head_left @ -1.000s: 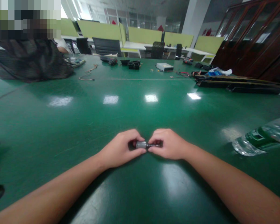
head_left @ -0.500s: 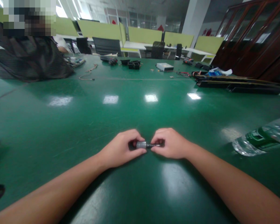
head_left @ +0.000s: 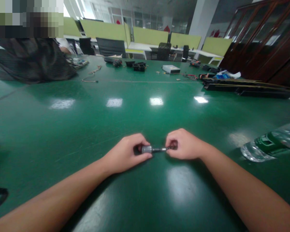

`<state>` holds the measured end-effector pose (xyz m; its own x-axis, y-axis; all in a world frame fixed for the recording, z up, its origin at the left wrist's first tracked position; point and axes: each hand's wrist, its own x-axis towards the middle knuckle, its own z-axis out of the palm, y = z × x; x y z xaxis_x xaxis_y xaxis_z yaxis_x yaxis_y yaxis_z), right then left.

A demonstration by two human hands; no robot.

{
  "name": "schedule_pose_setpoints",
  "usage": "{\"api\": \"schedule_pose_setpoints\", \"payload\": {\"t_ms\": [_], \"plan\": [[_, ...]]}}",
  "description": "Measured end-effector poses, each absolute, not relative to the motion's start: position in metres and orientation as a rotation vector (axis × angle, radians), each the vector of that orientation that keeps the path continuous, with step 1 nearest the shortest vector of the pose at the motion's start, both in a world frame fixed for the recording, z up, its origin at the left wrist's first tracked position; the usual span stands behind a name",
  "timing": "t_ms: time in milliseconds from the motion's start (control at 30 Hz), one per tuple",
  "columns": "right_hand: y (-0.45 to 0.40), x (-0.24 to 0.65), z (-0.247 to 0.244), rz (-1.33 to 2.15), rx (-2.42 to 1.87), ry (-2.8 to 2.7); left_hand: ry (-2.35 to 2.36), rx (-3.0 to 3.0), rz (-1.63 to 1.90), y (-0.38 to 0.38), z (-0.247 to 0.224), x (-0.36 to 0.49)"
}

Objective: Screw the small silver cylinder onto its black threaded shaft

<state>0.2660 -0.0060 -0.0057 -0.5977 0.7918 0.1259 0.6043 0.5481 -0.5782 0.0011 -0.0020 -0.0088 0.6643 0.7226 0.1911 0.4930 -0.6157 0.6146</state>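
Holds a small silver-grey cylinder [head_left: 146, 149] level, low over the near part of a glossy green table [head_left: 125, 199]. Cannot make out any contact between cylinder and tabletop. Runs a thin dark shaft [head_left: 159, 149] straight out from the cylinder toward the right, with a bright glint along part of its length. Grips the cylinder in the left hand [head_left: 124, 151], with thumb on the near side and forefinger on the far side, closed down to the width of the metal; hides the left end within the curl of that hand. Pinches the outer part of the shaft in the right hand [head_left: 185, 145], with thumb and forefinger brought close together. Leaves a stretch of bare shaft between the two hands. Shows, well to the right, a clear plastic bottle [head_left: 272, 145] on its side with a green label, and at the left edge a black loop [head_left: 5, 195]. Has pale reflections [head_left: 156, 101] across the middle of the table. Bears, farther back, a thin cable [head_left: 93, 72], some black parts [head_left: 139, 66], a pale box [head_left: 171, 69], and at right long black bars [head_left: 219, 87] near blue-and-white wrapping [head_left: 226, 74]. Carries a dark bag [head_left: 36, 61] at far left. Gives, beyond the table, onto black chairs [head_left: 110, 46], yellow-green partitions [head_left: 103, 30] and a wooden cabinet [head_left: 263, 45].
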Motion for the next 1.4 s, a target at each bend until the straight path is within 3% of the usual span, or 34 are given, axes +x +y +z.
{"api": "schedule_pose_setpoints", "payload": {"t_ms": [267, 600, 1400], "plan": [[-0.003, 0.274, -0.004, 0.777, -1.153, -2.4, 0.942, 2.354, 0.581, -0.002, -0.008, 0.001], [-0.009, 0.238, -0.017, 0.6, -0.978, -2.363, 0.948, 2.367, 0.607, -0.001, -0.009, 0.002], [-0.011, 0.235, -0.02, 0.567, -0.905, -2.365, 0.943, 2.38, 0.588, -0.001, -0.009, 0.002]]}}
